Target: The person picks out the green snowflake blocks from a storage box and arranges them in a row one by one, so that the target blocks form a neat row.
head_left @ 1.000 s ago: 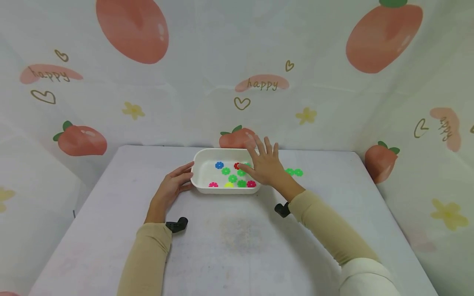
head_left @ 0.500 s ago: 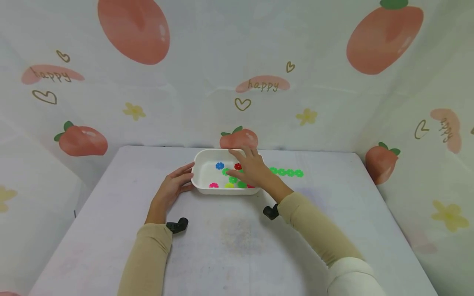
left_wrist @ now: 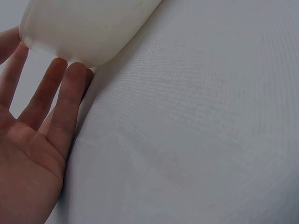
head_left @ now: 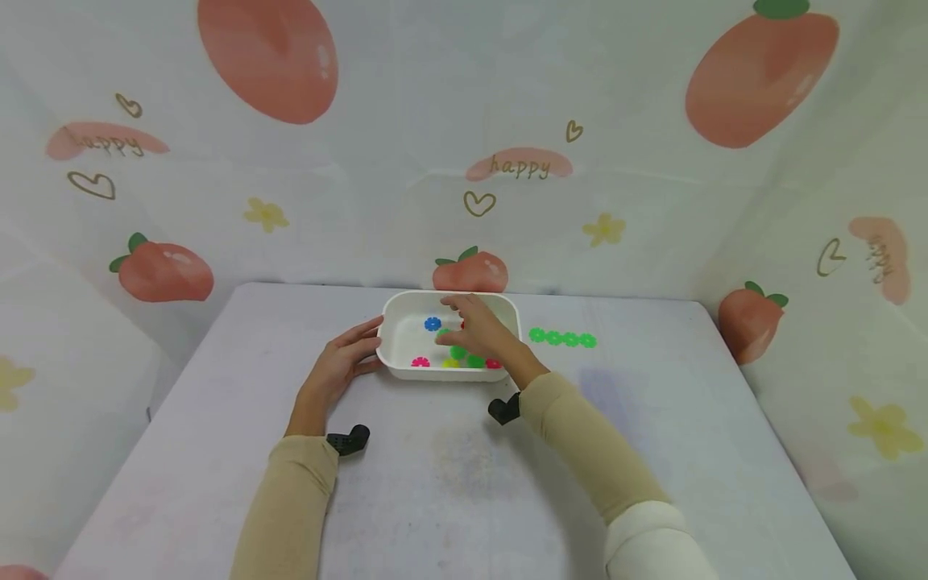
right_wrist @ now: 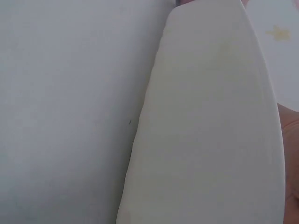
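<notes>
A white plastic tray (head_left: pixel 449 374) stands near the back of the table, holding small flower-shaped plastic discs: a blue disc (head_left: pixel 432 324), a yellow one, pink-red ones and several green ones. My left hand (head_left: pixel 337 362) rests at the tray's left end with fingers nearly straight, and the left wrist view shows its fingertips (left_wrist: pixel 75 72) touching the outer wall. Over the tray's inside, my right hand (head_left: pixel 482 330) reaches in from the right, thumb and fingers spread apart with nothing visible between them. It covers some discs. In the right wrist view the tray's front wall hides most of that hand.
A row of green flower discs (head_left: pixel 562 337) lies joined end to end on the table, right of the tray. The white-covered table (head_left: pixel 435 499) meets a patterned cloth backdrop (head_left: pixel 406 225) behind and at both sides.
My right hand has moved left and lower into the tray, uncovering the whole green row. Its fingers were spread upright earlier. The left hand and tray have stayed in place.
</notes>
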Demonstrator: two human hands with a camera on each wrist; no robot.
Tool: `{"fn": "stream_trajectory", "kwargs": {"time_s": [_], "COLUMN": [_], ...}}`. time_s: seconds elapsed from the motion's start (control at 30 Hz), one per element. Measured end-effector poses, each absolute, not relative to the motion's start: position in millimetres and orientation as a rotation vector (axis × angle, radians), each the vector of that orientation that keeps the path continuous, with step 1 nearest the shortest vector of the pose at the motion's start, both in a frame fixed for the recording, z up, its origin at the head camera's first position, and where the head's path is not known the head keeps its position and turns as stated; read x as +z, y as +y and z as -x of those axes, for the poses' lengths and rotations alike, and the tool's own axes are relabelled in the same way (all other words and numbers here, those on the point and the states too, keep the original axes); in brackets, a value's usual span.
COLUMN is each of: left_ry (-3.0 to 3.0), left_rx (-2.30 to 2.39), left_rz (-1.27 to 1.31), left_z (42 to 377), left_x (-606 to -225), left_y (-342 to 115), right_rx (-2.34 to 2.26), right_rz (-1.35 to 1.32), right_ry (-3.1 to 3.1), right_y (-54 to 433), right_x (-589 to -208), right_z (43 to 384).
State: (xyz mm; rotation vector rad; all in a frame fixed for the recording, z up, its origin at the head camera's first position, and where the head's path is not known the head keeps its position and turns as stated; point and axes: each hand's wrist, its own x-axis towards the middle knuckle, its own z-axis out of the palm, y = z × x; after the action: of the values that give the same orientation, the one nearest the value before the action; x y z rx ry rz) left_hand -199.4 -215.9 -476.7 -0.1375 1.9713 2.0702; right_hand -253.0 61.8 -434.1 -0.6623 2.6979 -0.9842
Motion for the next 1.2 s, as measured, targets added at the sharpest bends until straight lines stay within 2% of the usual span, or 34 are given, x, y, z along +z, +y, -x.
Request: {"fn": "stream_trajectory", "kwargs": {"time_s": [0.57, 1.2], "left_ry": [1.967, 1.978], "left_rx": [2.061, 2.06], "left_rz": [0.155, 0.152], "left_z": [199.0, 199.1], "left_x": [-474.5, -475.7], "left_y": [-213.3, -213.7], "right_rx": [-1.288, -1.035], "right_rz": [0.356, 0.435], "right_ry": [2.566, 2.707], "right_y": [43.9, 36.0], "right_x": [-454.7, -460.4], "right_z": [262.4, 258.3]}}
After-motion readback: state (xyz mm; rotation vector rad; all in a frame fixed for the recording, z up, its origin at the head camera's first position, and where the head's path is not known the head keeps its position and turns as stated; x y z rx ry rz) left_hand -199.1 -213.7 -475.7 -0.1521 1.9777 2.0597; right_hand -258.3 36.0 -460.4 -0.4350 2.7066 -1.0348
